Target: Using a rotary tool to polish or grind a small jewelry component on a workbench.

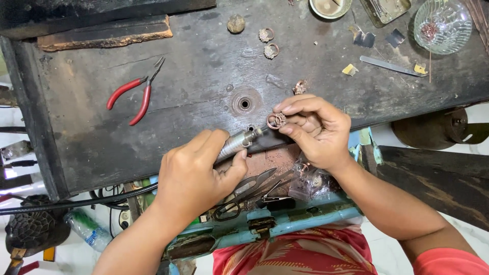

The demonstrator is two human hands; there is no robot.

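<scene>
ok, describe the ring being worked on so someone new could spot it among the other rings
Start at the dark wooden workbench and go to its near edge, right of the round metal hole. The ring is pinched in the right hand, with the tip of the left hand's rotary handpiece against it. The other rings lie loose farther back.

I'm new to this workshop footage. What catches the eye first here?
At the bench's front edge, the left hand grips a metal rotary handpiece whose tip meets a coppery ring pinched in the right hand. Red-handled pliers lie on the dark bench to the left, and a glass bowl stands at the far right.
</scene>
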